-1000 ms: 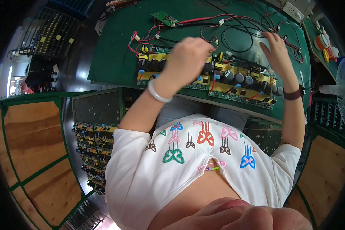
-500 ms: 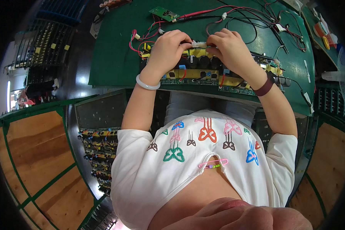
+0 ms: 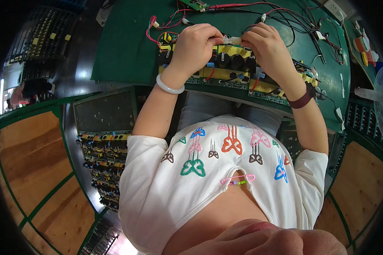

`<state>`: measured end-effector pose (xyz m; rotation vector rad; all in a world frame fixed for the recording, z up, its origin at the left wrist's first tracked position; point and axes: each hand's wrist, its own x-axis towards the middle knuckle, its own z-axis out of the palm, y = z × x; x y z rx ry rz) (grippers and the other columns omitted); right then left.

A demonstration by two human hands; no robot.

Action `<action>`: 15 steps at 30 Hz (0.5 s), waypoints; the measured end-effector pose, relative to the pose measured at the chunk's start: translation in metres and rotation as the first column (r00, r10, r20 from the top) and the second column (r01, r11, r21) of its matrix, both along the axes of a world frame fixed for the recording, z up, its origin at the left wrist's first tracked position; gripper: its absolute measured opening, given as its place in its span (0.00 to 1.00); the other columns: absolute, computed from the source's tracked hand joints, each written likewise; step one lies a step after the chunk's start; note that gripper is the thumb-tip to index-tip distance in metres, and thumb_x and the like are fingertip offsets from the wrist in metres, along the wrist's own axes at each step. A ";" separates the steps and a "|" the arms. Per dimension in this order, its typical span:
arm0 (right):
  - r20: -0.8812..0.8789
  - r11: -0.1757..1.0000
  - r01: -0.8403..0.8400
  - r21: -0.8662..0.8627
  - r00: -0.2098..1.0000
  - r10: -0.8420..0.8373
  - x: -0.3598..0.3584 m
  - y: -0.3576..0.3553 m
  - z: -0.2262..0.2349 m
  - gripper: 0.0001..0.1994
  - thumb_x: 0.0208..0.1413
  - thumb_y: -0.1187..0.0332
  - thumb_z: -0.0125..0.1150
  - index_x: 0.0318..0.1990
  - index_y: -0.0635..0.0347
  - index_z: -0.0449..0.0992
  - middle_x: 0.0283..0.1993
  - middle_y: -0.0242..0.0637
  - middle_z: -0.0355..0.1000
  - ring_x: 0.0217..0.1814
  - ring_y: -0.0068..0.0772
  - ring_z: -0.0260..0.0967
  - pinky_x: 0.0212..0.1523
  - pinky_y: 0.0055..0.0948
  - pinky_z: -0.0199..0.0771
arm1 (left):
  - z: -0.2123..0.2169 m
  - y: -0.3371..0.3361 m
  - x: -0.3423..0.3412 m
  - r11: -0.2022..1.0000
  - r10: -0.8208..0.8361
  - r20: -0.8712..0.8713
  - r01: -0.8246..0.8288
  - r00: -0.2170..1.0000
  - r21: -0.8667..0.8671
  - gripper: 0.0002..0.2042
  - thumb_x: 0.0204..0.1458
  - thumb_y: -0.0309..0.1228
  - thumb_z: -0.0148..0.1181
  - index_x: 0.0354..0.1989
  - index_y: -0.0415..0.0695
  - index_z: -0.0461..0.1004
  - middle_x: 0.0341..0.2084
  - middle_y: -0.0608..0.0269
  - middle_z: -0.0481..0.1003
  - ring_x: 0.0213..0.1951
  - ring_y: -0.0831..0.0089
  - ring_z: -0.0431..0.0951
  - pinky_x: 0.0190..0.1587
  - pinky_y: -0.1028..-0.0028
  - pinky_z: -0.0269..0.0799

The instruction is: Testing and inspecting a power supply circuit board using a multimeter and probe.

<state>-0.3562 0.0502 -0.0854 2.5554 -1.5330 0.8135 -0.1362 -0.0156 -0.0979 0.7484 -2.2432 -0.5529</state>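
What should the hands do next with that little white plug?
Probably press the white plug together. Both hands, left and right, pinch it from either side, fingertips meeting above the circuit board, so its halves seem lined up. Whether it has already clicked shut is too small to tell.

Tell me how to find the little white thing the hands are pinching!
Start at the green mat on the bench and find the circuit board with yellow parts and black round capacitors at its near edge. Above that board, the left hand and right hand meet fingertip to fingertip. Between them sits the small white connector, the only pale plastic piece held up off the board.
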 end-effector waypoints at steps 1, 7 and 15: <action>0.022 1.000 -0.009 0.010 1.000 0.008 -0.001 0.000 -0.001 0.08 0.47 0.78 0.64 0.36 0.59 0.79 0.35 0.36 0.74 0.46 0.42 0.69 0.54 0.39 0.69 | -0.001 0.001 0.000 1.000 0.002 -0.001 -0.002 1.000 0.001 0.04 0.51 0.21 0.63 0.34 0.36 0.79 0.30 0.54 0.80 0.34 0.57 0.80 0.39 0.66 0.75; 0.099 0.999 -0.035 0.002 0.994 0.035 0.001 0.000 -0.001 0.05 0.49 0.78 0.64 0.35 0.64 0.78 0.34 0.38 0.74 0.43 0.44 0.70 0.49 0.40 0.71 | -0.004 0.001 -0.002 1.000 0.026 0.002 -0.026 1.000 -0.014 0.03 0.49 0.21 0.63 0.33 0.36 0.79 0.29 0.54 0.80 0.34 0.57 0.80 0.39 0.66 0.75; 0.130 0.999 -0.012 0.044 0.992 0.006 0.001 0.001 -0.002 0.06 0.51 0.73 0.66 0.37 0.62 0.80 0.36 0.37 0.75 0.45 0.43 0.71 0.52 0.40 0.71 | 0.002 -0.001 -0.002 0.997 0.033 0.017 -0.032 0.999 -0.075 0.04 0.49 0.23 0.65 0.33 0.38 0.80 0.30 0.57 0.81 0.34 0.57 0.80 0.39 0.65 0.75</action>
